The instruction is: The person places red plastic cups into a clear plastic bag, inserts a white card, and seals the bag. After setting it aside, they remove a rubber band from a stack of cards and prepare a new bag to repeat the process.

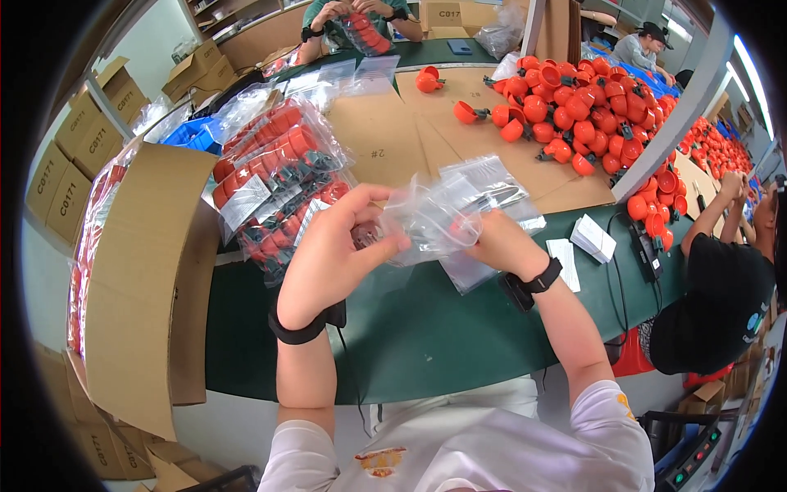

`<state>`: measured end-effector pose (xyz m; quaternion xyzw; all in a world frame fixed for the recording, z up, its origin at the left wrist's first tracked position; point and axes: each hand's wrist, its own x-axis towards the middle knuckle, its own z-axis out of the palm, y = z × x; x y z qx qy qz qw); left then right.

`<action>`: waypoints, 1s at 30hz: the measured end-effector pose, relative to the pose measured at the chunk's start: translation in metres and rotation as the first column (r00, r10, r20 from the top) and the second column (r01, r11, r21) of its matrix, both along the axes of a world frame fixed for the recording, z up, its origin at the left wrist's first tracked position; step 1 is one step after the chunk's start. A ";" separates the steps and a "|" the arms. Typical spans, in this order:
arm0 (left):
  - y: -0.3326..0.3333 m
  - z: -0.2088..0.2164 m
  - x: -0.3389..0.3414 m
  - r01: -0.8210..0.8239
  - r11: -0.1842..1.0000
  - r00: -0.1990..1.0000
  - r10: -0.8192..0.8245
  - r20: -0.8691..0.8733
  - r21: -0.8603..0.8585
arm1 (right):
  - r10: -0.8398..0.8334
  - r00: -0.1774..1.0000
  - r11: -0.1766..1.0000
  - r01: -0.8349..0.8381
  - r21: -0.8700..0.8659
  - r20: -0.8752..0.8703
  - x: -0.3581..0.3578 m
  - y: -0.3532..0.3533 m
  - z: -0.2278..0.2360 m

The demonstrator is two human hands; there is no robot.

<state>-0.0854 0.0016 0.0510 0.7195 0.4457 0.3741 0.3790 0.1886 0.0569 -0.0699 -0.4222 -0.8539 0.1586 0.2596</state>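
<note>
Between my hands a clear plastic zip bag is held up, crumpled and slightly blurred. My left hand curls at the bag's left side, thumb and fingers gripping its edge. On the other side, my right hand is closed on the bag's right end. Beneath it lies a stack of flat clear bags on cardboard and the green table. Close to my left hand are filled clear bags of red cup-shaped parts with dark fittings, some with white labels.
An open carton stands at the left. Loose red cups are heaped on a cardboard sheet at the back right. White paper slips and cables lie right of me. Co-workers sit opposite and at the right.
</note>
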 end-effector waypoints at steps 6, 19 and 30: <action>0.005 -0.002 -0.009 0.007 1.000 0.995 -0.009 -0.100 -0.016 | -0.040 0.993 0.990 0.024 -0.138 -0.112 0.035 -0.016 0.015; 0.022 -0.024 -0.009 0.001 0.993 0.976 -0.026 -0.215 -0.118 | -0.178 0.948 0.953 0.099 -0.287 -0.265 0.049 -0.022 0.022; 0.017 -0.020 0.015 0.143 0.983 0.896 -0.180 -0.407 -0.118 | 0.129 0.883 0.992 -0.120 0.049 -0.451 0.037 -0.048 0.046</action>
